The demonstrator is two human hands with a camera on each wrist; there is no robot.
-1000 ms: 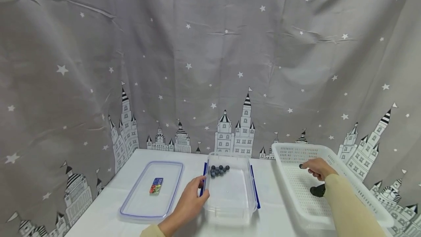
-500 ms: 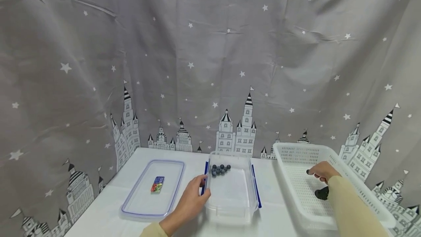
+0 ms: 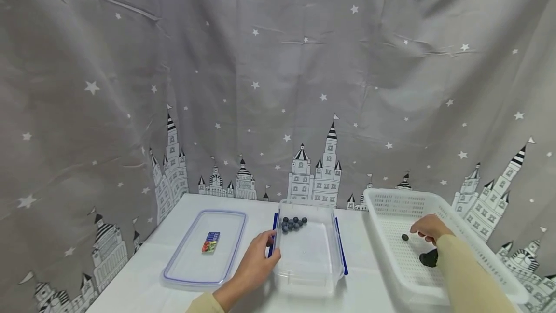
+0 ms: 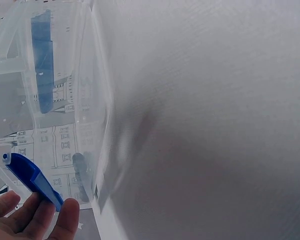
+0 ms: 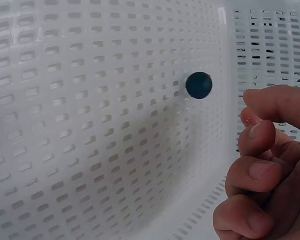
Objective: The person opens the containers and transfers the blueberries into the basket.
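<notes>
My left hand (image 3: 256, 260) is at the left side of a clear plastic food container (image 3: 310, 267), fingers curled at its blue side latch (image 4: 35, 177). Dark blueberries (image 3: 293, 225) lie grouped in the container's far left corner. Inside the white perforated basket (image 3: 393, 267), a single blueberry (image 5: 199, 85) stands apart from the fingertips of my right hand (image 3: 432, 227). That hand hovers with its fingers loosely bent and nothing between them. A black rounded thing (image 3: 428, 258) sits beneath the right wrist, partly hidden by the sleeve.
The container's clear lid (image 3: 184, 260), with a blue sealing rim and a colourful label (image 3: 211, 242), lies flat on the left of the white table (image 3: 256, 219). Behind stands a grey curtain (image 3: 260, 62) printed with stars and castles. High slotted walls surround the basket's floor.
The blueberry at my right fingertips has come away from them and now shows apart, nearer to me. The right hand has shifted slightly right. My left hand keeps its place on the container.
</notes>
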